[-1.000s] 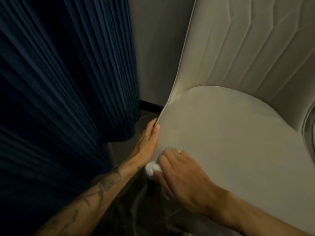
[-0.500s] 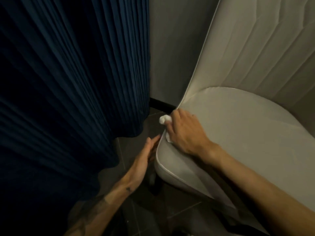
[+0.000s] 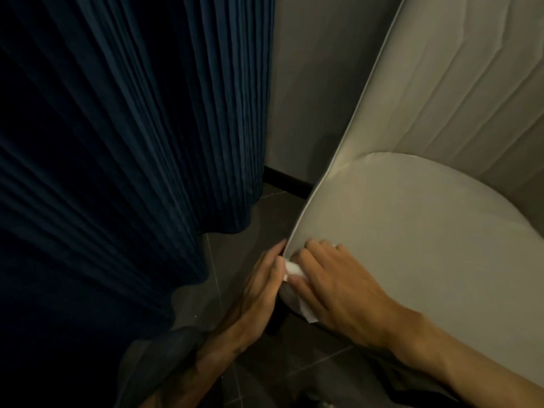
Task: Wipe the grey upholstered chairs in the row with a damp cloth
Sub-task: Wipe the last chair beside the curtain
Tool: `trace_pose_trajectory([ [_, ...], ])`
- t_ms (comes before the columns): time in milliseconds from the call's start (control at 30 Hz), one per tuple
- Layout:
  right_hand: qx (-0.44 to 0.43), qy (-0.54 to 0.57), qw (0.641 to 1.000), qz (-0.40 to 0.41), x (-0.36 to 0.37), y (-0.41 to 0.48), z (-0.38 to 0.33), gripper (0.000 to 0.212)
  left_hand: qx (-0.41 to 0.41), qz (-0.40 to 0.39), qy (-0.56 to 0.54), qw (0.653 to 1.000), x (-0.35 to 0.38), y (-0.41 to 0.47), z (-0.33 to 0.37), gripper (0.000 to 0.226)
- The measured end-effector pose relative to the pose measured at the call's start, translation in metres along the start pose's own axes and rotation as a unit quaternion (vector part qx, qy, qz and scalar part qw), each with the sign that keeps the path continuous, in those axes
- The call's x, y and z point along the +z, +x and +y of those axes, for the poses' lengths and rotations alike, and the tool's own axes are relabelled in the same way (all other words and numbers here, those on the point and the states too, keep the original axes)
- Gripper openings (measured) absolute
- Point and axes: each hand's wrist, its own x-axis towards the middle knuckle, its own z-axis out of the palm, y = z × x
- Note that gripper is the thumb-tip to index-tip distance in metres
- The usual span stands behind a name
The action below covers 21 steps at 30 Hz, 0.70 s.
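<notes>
Two hands work at the near left edge of the grey chair (image 3: 412,245): my right hand (image 3: 338,290) lies over the seat's rim with its fingers curled round a bunched white cloth (image 3: 294,269), pressing it onto the piping. My left hand (image 3: 259,290) rests flat and straight-fingered against the outer side of the seat, touching the cloth and holding nothing. I judge the risk lies in that bunching. A loose corner hangs below the rim, so the wad could slip off to the dark tiled floor (image 3: 226,254) and pick up grit, or the pass could miss the seam. Farther off, the ribbed backrest (image 3: 456,98) rises beside the wall (image 3: 312,83), and the navy curtain (image 3: 117,142) hangs close on the left, where a damp hand could brush it. No containers show.
</notes>
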Motion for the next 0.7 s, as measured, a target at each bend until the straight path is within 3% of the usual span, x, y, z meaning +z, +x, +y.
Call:
trace_pose_trajectory([
  [133,0.013,-0.02,1.0,-0.013,-0.004,0.024,-0.004,0.024,0.014,-0.017,0.074,0.997,-0.009,-0.004,-0.002,0.051],
  [367,0.002,-0.013,1.0,-0.007,-0.005,-0.004,-0.003,0.028,0.055,-0.085,0.181,0.978,-0.019,0.0,-0.004,0.083],
  [500,0.007,-0.041,0.999,-0.007,-0.005,0.022,-0.01,0.023,0.069,-0.105,0.265,0.956,-0.026,-0.001,-0.011,0.097],
  [633,0.007,-0.033,0.999,0.001,-0.004,-0.002,-0.005,0.025,0.066,-0.111,0.225,0.966,-0.022,-0.001,-0.002,0.105],
  [700,0.009,-0.031,0.999,0.004,-0.004,-0.016,-0.004,0.027,0.071,-0.11,0.213,0.968,-0.02,0.0,0.003,0.093],
])
